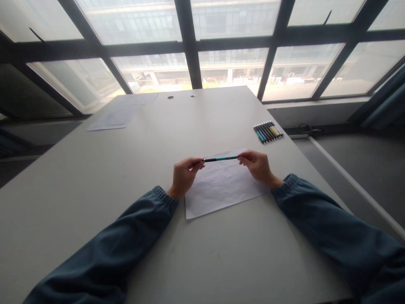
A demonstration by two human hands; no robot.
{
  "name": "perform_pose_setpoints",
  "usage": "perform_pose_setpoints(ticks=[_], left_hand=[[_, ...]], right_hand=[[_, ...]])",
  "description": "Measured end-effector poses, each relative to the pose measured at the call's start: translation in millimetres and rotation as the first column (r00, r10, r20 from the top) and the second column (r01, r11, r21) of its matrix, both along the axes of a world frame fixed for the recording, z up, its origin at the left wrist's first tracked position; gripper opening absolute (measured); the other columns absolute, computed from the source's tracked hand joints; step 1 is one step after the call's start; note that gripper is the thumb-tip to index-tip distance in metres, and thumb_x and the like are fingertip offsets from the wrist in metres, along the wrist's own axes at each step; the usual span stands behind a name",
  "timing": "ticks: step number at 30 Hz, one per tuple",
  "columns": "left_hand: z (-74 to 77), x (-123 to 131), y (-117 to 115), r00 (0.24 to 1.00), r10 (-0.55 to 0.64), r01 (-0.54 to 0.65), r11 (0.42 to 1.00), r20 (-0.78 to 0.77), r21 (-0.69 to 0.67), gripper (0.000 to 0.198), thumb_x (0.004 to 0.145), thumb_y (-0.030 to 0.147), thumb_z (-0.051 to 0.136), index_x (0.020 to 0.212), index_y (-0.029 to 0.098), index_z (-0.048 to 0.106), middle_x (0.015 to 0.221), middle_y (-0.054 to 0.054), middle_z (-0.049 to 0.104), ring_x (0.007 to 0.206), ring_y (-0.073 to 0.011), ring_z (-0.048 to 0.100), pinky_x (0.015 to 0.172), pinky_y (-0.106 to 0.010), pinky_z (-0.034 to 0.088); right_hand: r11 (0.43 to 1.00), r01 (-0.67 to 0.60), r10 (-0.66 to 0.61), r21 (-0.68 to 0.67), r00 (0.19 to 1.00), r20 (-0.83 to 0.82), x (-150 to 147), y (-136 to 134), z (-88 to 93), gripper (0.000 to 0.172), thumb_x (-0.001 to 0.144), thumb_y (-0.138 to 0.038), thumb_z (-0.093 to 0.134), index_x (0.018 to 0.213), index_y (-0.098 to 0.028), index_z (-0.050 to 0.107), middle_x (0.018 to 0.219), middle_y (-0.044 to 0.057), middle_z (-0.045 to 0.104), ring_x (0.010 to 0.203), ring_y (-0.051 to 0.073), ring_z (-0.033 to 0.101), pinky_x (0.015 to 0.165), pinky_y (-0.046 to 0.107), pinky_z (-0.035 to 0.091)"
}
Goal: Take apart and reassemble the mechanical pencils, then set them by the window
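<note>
I hold a thin pen (221, 159) with a black and green barrel level above a white sheet of paper (221, 188) that lies on the grey table (126, 169). My left hand (185, 175) pinches the pen's left end. My right hand (257, 165) pinches its right end. The sheet carries a faint drawing. Both wrists rest near the sheet's edges.
A row of several pens (268, 131) lies to the right near the table's edge. More sheets of paper (120, 113) lie at the far left. Two small round holes (171, 97) sit at the table's far side, below large windows.
</note>
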State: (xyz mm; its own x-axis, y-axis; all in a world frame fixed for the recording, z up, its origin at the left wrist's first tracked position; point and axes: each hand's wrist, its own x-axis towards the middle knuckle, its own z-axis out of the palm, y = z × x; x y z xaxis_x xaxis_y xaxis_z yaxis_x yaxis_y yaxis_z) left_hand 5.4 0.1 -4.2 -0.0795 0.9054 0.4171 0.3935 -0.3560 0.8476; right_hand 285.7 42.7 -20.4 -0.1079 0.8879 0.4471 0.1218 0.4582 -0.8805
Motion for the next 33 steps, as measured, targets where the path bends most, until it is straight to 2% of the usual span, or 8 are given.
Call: perform_pose_setpoints(ticks=[8, 18, 26, 33], left_hand=[[-0.2, 0.0, -0.7, 1.0, -0.003, 0.003, 1.0, 0.005, -0.01, 0.027, 0.084, 0.041, 0.075, 0.098, 0.018, 0.078, 0.082, -0.007, 0.078, 0.074, -0.0201, 0.076, 0.074, -0.032, 0.063], [0.6, 0.0, -0.3, 1.0, 0.002, -0.002, 1.0, 0.013, -0.019, 0.027, 0.084, 0.04, 0.076, 0.098, 0.018, 0.077, 0.082, -0.007, 0.078, 0.074, -0.0203, 0.077, 0.073, -0.031, 0.063], [-4.4, -1.3, 3.0, 1.0, -0.016, 0.015, 0.999, 0.021, 0.043, 0.024, 0.084, 0.038, 0.076, 0.098, 0.017, 0.077, 0.08, -0.006, 0.078, 0.072, -0.0185, 0.076, 0.07, -0.028, 0.063], [-2.5, -0.2, 2.9, 1.0, -0.011, 0.011, 0.998, -0.011, 0.06, 0.024, 0.085, 0.038, 0.076, 0.097, 0.017, 0.077, 0.079, -0.005, 0.078, 0.071, -0.0184, 0.077, 0.069, -0.027, 0.063]], right_hand=[[1.0, -0.021, 0.021, 0.001, 1.0, -0.017, 0.3, 0.1, 0.9, 0.016, 0.085, -0.036, 0.076, 0.087, -0.02, 0.075, 0.073, 0.002, 0.071, 0.063, 0.016, 0.066, 0.063, 0.03, 0.055], [1.0, -0.017, 0.017, -0.003, 1.0, -0.018, -0.5, 0.1, 0.4, 0.017, 0.084, -0.036, 0.076, 0.087, -0.02, 0.075, 0.073, 0.002, 0.071, 0.063, 0.015, 0.065, 0.062, 0.029, 0.055], [0.999, -0.022, 0.023, 0.033, 1.0, -0.019, -0.6, 0.5, 1.0, 0.016, 0.085, -0.033, 0.075, 0.087, -0.018, 0.074, 0.073, 0.001, 0.07, 0.063, 0.014, 0.065, 0.061, 0.027, 0.054], [0.999, -0.012, 0.014, 0.046, 0.999, -0.033, -0.6, 1.1, 0.7, 0.012, 0.085, -0.03, 0.074, 0.088, -0.019, 0.074, 0.073, 0.001, 0.07, 0.062, 0.013, 0.064, 0.061, 0.027, 0.054]])
